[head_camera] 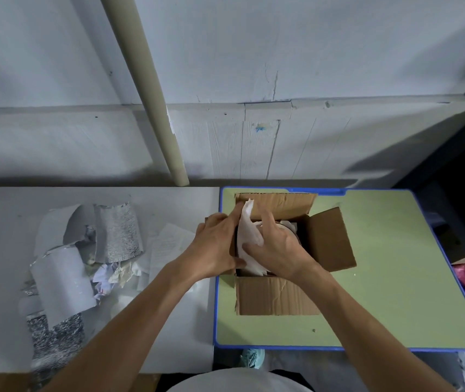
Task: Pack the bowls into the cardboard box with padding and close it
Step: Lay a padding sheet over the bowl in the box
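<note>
- My right hand (280,250) is over the open box (275,295). Its thumb lies across the front of a white paper (249,230) and its fingers curl down behind it, so it is grasping the paper.
- My left hand (218,246) is released, with its fingers straight. It lies flat against the left side of the box, fingertips pointing to the far flap, and its thumb touches the lower edge of the paper.
- The paper stands upright between my two hands at the left of the box. Its top rises above the rim and its lower part goes down inside.
- A bowl (296,236) is in the box: only a curved dark rim shows just past my right fingers. How many bowls are inside I cannot tell.
- The box has its far, right and near flaps folded outward. My left hand hides the left flap.
- The box stands on a green table (395,264) with a blue edge, toward its left side.
- To the left, touching the green table, is a grey table (5,278). On it lie curled foil sheets (118,233) and crumpled scraps (109,275), well apart from the box.
- Behind both tables is a pale wall with a beige pipe (146,89) running down it at a slant.
</note>
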`<state>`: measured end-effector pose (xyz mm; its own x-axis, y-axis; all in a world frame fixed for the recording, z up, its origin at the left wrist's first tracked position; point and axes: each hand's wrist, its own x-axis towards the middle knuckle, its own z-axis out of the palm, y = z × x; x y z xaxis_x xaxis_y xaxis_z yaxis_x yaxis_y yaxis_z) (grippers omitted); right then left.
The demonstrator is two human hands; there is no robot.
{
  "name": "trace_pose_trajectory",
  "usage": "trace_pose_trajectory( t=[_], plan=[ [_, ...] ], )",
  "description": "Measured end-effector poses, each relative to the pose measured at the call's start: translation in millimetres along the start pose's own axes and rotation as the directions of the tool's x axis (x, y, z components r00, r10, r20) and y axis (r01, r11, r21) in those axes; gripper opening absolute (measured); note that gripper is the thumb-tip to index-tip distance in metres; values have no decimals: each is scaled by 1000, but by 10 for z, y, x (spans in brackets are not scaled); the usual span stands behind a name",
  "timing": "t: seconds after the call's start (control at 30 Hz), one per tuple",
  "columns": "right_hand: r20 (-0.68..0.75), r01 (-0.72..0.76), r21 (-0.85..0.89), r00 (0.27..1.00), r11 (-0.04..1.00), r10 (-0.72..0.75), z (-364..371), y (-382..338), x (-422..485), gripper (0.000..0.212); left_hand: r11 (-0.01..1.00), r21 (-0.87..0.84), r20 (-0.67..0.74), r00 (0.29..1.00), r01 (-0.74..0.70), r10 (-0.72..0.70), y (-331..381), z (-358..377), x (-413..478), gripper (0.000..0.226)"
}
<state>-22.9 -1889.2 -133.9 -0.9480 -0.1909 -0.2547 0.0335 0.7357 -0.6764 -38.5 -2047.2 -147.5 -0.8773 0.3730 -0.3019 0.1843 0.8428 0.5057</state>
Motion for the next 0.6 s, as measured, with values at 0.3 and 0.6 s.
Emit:
trace_pose_trajectory(
  t=[0.3,0.6],
  plan=[
    [129,109,-409,990,906,-61,305,96,-198,29,998,-62,-130,991,22,-30,20,-112,125,43],
    [1,89,-463,995,882,-100,403,109,-299,25,975,184,-229,970,123,-79,201,-137,331,19]
  ],
)
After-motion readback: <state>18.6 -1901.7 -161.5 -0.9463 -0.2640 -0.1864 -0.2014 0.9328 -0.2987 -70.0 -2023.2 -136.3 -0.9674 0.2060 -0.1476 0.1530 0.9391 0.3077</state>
